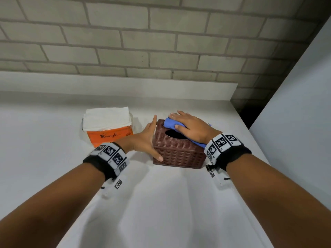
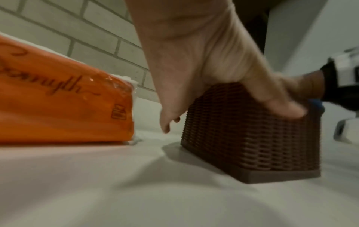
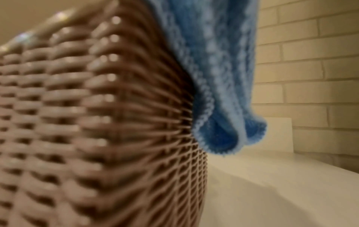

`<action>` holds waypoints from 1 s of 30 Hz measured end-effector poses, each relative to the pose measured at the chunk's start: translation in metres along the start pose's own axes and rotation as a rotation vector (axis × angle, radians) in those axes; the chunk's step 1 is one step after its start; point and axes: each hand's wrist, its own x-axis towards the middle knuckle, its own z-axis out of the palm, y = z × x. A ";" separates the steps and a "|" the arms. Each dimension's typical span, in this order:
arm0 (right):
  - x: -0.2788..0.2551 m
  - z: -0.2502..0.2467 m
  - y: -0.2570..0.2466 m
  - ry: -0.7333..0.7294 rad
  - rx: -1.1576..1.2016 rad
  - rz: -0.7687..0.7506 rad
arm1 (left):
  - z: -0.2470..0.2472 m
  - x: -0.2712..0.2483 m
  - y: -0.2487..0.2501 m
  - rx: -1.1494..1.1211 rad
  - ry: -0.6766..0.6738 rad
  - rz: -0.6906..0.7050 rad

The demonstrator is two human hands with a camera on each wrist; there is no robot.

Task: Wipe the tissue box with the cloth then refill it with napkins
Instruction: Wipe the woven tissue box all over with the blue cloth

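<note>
Left hand [image 1: 146, 138] is bracing the tissue box [image 1: 179, 151]: thumb lying along the near-left corner, fingers straight against its left wall, nothing gripped. Right hand [image 1: 189, 127] is lying flat with fingers extended on the blue cloth [image 1: 170, 123], pressing it onto the box top, far-right side beside the oval opening. One end of the cloth is hanging over the box's right edge, clear in the right wrist view [image 3: 219, 86]. Brown woven box is sitting upright on the white counter [image 1: 161, 203], centre of the head view. Napkins [image 1: 107, 119] are sitting in an opened orange pack [image 1: 111, 136] just left of the box, near but apart, white stack showing on top. Brick wall [image 1: 161, 33] is standing behind the counter.
</note>
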 end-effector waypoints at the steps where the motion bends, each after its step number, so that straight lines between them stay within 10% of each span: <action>1: -0.001 0.000 0.000 -0.002 -0.003 -0.005 | 0.000 0.004 -0.001 -0.024 -0.032 0.011; 21: 0.023 0.049 -0.105 0.009 -0.072 0.436 | 0.018 0.007 -0.004 -0.087 0.147 0.148; 30: 0.012 0.026 -0.054 0.127 -0.054 0.579 | 0.019 0.011 -0.012 -0.254 0.195 0.206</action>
